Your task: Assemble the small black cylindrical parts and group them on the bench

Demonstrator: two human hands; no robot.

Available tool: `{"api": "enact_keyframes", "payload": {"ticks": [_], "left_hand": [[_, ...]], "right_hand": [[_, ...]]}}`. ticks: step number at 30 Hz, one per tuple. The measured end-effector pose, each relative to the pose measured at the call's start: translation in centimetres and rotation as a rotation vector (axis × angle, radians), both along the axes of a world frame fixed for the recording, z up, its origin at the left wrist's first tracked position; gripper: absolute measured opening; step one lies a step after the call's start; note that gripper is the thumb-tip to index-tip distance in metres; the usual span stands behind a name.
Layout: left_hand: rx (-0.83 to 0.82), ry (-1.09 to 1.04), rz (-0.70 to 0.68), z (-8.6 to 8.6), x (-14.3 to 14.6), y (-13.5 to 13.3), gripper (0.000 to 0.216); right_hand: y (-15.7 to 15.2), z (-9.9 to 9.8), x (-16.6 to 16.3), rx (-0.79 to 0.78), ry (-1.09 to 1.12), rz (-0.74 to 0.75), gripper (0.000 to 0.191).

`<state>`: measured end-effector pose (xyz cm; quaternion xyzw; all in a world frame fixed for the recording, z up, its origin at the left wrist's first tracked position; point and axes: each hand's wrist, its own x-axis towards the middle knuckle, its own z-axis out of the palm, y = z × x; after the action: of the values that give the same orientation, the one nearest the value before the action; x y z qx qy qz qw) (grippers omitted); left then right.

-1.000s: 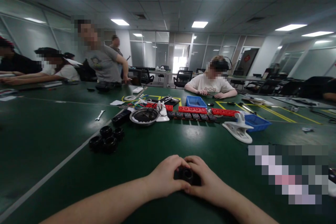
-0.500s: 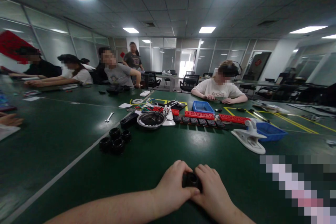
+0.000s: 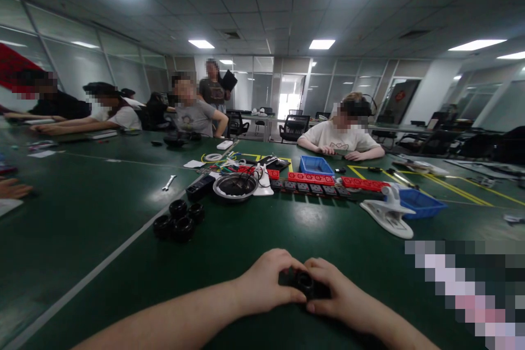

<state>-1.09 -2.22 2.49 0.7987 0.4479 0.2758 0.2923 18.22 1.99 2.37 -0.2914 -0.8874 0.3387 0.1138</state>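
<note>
A small black wheel-like ring point(image 3: 304, 283) with a round hole facing me sits between my two hands, low at the front of the green table. My left hand point(image 3: 268, 280) pinches it from the left, index finger at the top and thumb at the lower edge. From the right, the fingertips and thumb of my right hand point(image 3: 338, 291) close on it as well. Its lower part is dark, and I cannot tell whether it touches the tabletop. To the left, several black rings point(image 3: 180, 220) of the same look stand clustered together.
Beyond lie a round metal dish point(image 3: 235, 188), red socket strips point(image 3: 310, 178), a white clamp-like base point(image 3: 389, 216), two blue trays point(image 3: 315, 165) and a wrench point(image 3: 168, 182). A person point(image 3: 340, 134) sits opposite; others are at the left and behind.
My palms have opened away from the ring, so fingertips now hold it and more of it shows. The standing person at the back now holds a dark flat object.
</note>
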Motion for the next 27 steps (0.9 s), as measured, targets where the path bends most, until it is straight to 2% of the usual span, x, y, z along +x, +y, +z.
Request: {"api": "enact_keyframes", "payload": {"ticks": [3, 7, 10, 12, 15, 18, 20, 22, 25, 27], "left_hand": [[0.005, 0.053, 0.085, -0.1, 0.5, -0.2, 0.033], [0.054, 0.089, 0.228, -0.3, 1.2, -0.6, 0.029], [0.082, 0.086, 0.238, -0.2, 1.2, -0.6, 0.027], [0.079, 0.086, 0.160, 0.0, 0.9, -0.5, 0.031], [0.058, 0.106, -0.036, 0.5, 0.1, -0.1, 0.037], [0.034, 0.114, -0.154, 0.9, -0.3, 0.1, 0.039], [0.016, 0.111, -0.152, 1.0, -0.3, 0.0, 0.038], [-0.003, 0.112, -0.114, 0.9, -0.1, -0.2, 0.037], [-0.008, 0.122, -0.008, 0.6, 0.4, -0.5, 0.035], [0.011, 0.115, 0.077, 0.2, 0.7, -0.7, 0.031]], "right_hand": [[0.0, -0.5, -0.6, 0.059, -0.037, -0.063, 0.028], [-0.9, -1.7, -1.7, 0.276, -0.155, -0.284, 0.024], [-1.8, -1.8, -2.1, 0.381, -0.196, -0.343, 0.023], [-2.0, -1.3, -1.9, 0.363, -0.184, -0.312, 0.030], [-1.5, -0.1, -1.0, 0.207, -0.124, -0.131, 0.040], [-0.6, 0.5, -0.1, 0.073, -0.095, 0.027, 0.029], [-0.1, 0.4, 0.1, 0.057, -0.078, 0.057, 0.024], [0.0, -0.2, -0.1, 0.082, -0.073, 0.029, 0.028], [-0.6, -1.1, -1.0, 0.190, -0.135, -0.130, 0.038], [-1.3, -1.5, -1.5, 0.273, -0.175, -0.237, 0.035]]}}
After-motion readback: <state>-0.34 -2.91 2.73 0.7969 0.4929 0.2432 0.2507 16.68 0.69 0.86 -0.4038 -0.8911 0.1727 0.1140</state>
